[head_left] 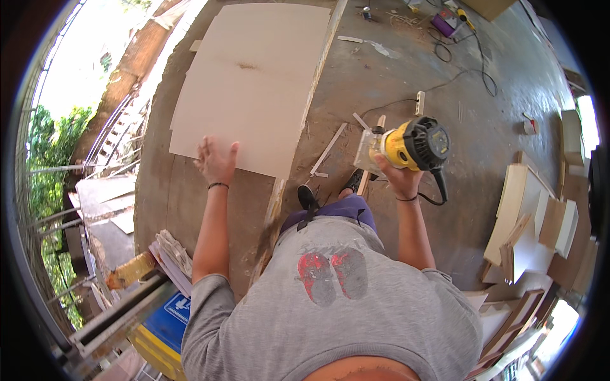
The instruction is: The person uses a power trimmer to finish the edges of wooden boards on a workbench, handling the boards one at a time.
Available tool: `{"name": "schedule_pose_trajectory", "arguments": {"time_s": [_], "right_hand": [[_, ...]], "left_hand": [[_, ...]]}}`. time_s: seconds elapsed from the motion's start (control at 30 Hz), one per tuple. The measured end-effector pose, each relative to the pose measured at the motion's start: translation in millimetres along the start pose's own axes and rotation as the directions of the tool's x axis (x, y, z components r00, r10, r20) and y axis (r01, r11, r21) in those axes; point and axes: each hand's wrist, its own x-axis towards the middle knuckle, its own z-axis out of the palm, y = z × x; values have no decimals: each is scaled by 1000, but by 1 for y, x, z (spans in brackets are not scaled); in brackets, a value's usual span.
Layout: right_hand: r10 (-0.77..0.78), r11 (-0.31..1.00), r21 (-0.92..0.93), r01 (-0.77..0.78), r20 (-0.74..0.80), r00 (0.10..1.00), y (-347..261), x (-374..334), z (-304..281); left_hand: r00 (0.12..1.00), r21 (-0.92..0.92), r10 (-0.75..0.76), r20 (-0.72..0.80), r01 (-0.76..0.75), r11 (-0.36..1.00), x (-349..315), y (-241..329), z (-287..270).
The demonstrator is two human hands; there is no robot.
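A yellow and black trim router (406, 146) with a clear base plate is held in my right hand (399, 174), tipped on its side above the floor, its cord hanging from the black end. My fingers wrap round its yellow body. My left hand (216, 164) is at the near edge of a large pale sheet of board (260, 95), fingers spread; whether it presses on the board I cannot tell. A small patch of sawdust (248, 66) lies on the board. More sheet edges show beneath its left side.
The board lies on a worn bench top (162, 184). On the floor to the right are offcut strips (328, 149), a power strip (420, 103) with cables, and a purple box (445, 24). Wooden cabinet parts (515, 216) stand at far right. A blue and yellow machine (166, 324) is at lower left.
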Motion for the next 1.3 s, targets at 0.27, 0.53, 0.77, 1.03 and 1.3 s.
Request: {"name": "schedule_pose_trajectory", "arguments": {"time_s": [0.27, 0.53, 0.77, 1.03, 1.3], "right_hand": [[-2, 991, -133, 9, 50, 999, -24, -30, 59], [-65, 947, -297, 119, 187, 980, -14, 13, 118], [-143, 934, -305, 185, 155, 978, 20, 58, 159], [-62, 938, -327, 110, 151, 987, 23, 69, 175], [-25, 920, -381, 93, 179, 984, 17, 69, 176]], "left_hand": [[989, 64, 123, 86, -128, 990, 37, 12, 24], [917, 10, 328, 229, -339, 941, 42, 37, 15], [812, -61, 501, 300, -508, 859, 36, 29, -1], [696, -111, 595, 402, -608, 786, 40, 22, -15], [704, -99, 606, 371, -619, 779, 41, 24, -12]]}}
